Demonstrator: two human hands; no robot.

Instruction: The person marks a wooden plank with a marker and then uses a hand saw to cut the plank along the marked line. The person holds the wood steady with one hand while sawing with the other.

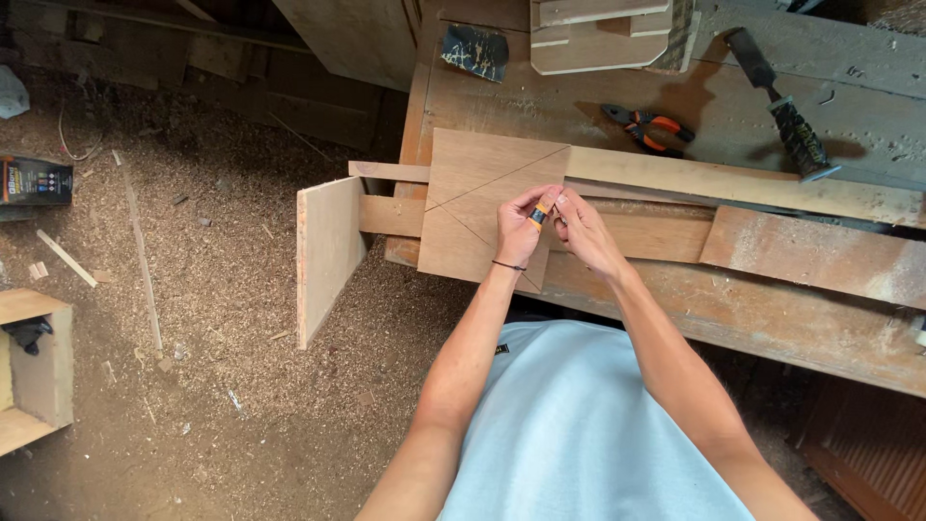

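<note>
The plywood panel (477, 198) lies on the workbench (772, 318), at its left end, overhanging the near edge. Both hands meet above the panel's right part — the left hand (519, 230) just left of the right hand (584, 232), with a small tube (539, 215) between their fingertips. A long batten (752, 185) runs rightward from the panel's upper right corner. Behind the batten lie the pliers (648, 127); to their right — the chisel (783, 106). A board (328, 253) stands left of the bench, touching a rail end. A bottle (35, 180) lies on the floor (212, 367), far left.
</note>
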